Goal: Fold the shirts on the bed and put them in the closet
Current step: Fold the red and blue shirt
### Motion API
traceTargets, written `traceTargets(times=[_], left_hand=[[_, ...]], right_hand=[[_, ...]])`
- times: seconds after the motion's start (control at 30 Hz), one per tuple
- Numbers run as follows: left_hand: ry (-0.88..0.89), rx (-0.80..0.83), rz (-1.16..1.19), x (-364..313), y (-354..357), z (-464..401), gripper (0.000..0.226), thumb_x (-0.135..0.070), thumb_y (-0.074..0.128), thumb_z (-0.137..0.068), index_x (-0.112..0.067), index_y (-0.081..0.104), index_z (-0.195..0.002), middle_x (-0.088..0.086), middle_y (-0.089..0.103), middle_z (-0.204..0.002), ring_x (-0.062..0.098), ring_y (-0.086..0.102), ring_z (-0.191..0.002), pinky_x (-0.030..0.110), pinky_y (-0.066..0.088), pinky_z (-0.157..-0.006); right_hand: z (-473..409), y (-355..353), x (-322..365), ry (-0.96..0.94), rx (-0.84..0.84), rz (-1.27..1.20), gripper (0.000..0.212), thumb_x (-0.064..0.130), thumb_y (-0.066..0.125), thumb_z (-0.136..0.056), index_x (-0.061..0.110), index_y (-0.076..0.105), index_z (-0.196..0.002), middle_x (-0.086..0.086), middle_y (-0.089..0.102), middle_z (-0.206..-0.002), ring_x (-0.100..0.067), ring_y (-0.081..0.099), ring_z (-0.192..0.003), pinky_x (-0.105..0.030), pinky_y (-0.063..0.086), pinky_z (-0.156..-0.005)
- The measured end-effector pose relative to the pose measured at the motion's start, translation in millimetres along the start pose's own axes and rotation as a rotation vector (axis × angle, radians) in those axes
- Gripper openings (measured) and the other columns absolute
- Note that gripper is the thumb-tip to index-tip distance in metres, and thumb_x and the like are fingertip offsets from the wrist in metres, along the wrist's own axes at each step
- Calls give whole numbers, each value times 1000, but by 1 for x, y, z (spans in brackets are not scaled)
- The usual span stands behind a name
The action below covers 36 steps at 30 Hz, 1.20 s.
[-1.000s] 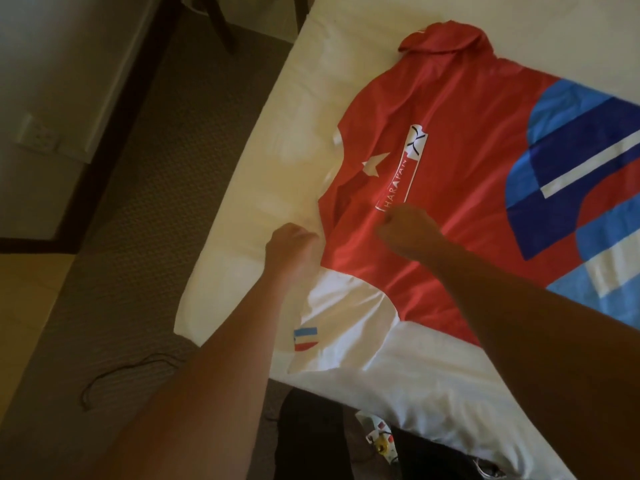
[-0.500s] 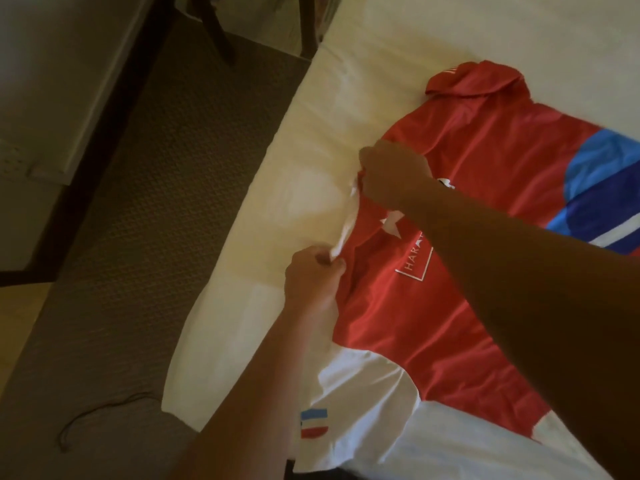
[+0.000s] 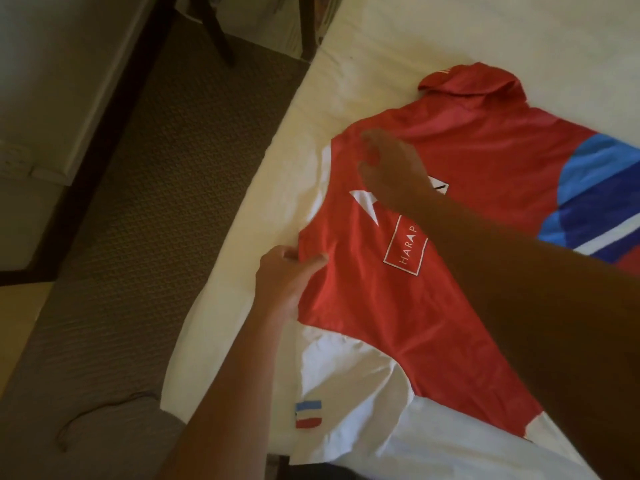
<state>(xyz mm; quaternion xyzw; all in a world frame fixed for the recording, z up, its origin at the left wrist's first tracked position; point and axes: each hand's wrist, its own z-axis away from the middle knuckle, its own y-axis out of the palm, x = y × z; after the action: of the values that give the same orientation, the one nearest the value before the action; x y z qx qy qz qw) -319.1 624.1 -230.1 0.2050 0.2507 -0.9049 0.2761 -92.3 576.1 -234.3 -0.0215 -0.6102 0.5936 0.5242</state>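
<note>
Red polo shirt (image 3: 433, 271) spread flat on white bed (image 3: 346, 81), centre-right of frame, likely laid out for folding. Side edge pinched by left hand (image 3: 287, 275), thumb on top, probably to anchor the fold. Right hand (image 3: 391, 168) laid open on chest, fingers blurred, nothing gripped. Shirt's right portion cut off; logo partly covered by forearm; closet not seen.

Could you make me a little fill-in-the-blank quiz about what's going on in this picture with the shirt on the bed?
1. The red shirt lies spread on a ____ bed sheet.
2. The left hand pinches the shirt's ____ edge.
3. The white box printed on the shirt holds letters starting "____".
4. The right hand hovers with its fingers ____.

Missing words: white; side; HARAP; open
</note>
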Motion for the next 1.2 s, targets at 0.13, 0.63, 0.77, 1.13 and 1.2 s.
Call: traceTargets(times=[0.13, 0.63, 0.77, 1.13, 1.2], left_hand=[[-27, 101, -111, 24, -9, 24, 44, -49, 88, -55, -18, 74, -81, 4, 77, -83, 27, 75, -80, 49, 62, -78], [98, -13, -54, 102, -7, 84, 18, -29, 68, -97, -13, 69, -87, 2, 67, -81, 19, 64, -72, 25, 51, -57], [58, 12, -48, 112, -9, 94, 29, -38, 71, -94, -12, 64, -87, 3, 65, -79, 17, 60, -66, 27, 46, -57], [14, 68, 81, 155, -10, 124, 23, -37, 68, -97, -15, 65, -102, 9, 73, -105, 24, 73, -93, 41, 60, -81], [-18, 122, 19, 161, -9, 132, 21, -30, 75, -92, -13, 64, -97, 6, 74, -95, 17, 74, -78, 30, 53, -62]], right_hand=[[64, 7, -22, 108, -31, 40, 23, 15, 52, -92, 12, 66, -111, -6, 69, -108, -26, 62, -101, -31, 43, -78], [363, 68, -49, 722, 82, -69, 45, 53, 54, -93, 16, 58, -67, 2, 58, -66, -27, 56, -70, -35, 39, -65], [367, 86, -48, 809, 186, -209, 55, 61, 52, -94, 16, 65, -66, -2, 65, -66, -23, 62, -70, -38, 50, -71], [378, 64, -55, 835, 281, -784, 25, 22, 71, -92, -2, 66, -99, -18, 69, -84, -21, 65, -68, -29, 51, -60], [383, 65, -55, 767, 312, -754, 17, 19, 70, -93, 3, 64, -97, -14, 68, -79, -16, 63, -56, -20, 48, -48]])
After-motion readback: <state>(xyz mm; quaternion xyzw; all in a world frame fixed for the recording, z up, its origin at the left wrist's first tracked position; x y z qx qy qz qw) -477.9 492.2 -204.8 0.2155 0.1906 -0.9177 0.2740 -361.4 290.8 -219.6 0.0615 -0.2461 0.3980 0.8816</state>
